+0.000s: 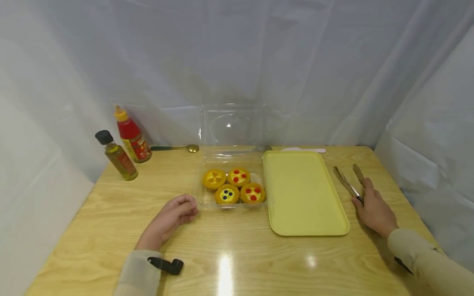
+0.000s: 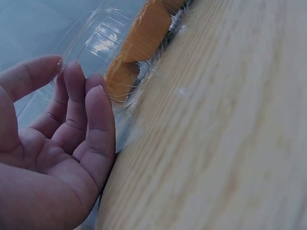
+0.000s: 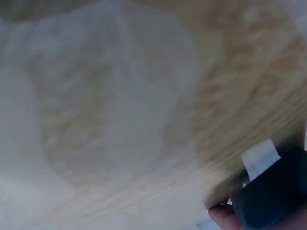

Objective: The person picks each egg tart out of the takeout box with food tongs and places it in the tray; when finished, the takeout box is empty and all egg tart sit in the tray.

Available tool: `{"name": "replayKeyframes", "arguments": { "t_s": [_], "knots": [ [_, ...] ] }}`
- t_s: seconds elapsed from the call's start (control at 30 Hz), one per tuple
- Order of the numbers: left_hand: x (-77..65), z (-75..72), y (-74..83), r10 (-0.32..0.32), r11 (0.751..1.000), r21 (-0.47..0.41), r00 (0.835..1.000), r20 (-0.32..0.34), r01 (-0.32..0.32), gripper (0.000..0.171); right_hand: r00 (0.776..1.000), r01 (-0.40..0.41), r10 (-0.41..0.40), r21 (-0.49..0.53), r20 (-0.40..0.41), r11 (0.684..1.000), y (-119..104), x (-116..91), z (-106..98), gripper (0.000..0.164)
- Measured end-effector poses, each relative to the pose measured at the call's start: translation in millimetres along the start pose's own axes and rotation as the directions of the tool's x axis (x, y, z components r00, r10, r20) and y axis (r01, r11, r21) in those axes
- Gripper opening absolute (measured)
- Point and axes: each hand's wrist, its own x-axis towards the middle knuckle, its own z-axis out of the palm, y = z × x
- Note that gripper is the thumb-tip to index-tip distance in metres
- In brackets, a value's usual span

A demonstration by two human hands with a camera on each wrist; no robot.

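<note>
Gripping spread tongs (image 1: 347, 184): curled right hand (image 1: 376, 211).

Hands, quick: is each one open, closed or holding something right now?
Left hand: open, fingers loosely curled, holding nothing, beside the clear box.
Right hand: closed, holding the tongs.

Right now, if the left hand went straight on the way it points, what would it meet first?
The left hand would likely meet the clear container; any gap is hard to judge.
</note>
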Motion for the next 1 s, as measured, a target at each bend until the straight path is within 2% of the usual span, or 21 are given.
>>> {"name": "replayKeyframes", "arguments": {
  "t_s": [0.13,0.43,0.7,1.0],
  "knots": [
    [0.6,-0.1,0.6,-0.003,1.000,0.003,1.000,0.002,0.003,0.012,1.000,-0.019,0.019,-0.010,-0.018,1.000,-2,0,-2,0.079],
    [-0.1,1.0,1.6,0.001,1.000,0.012,1.000,-0.007,-0.001,0.014,0.993,0.044,-0.044,-0.008,-0.111,0.999,-16,2,-13,0.073],
    [-0.8,1.0,1.3,0.005,1.000,0.016,1.000,-0.010,-0.005,0.013,0.973,0.161,-0.164,-0.029,-0.164,0.986,-39,1,-20,0.066],
    [0.0,0.3,-0.1,0.009,1.000,0.009,1.000,-0.006,-0.009,0.012,0.928,0.315,-0.326,-0.087,-0.183,0.945,-74,3,-27,0.065]
  ]
}}
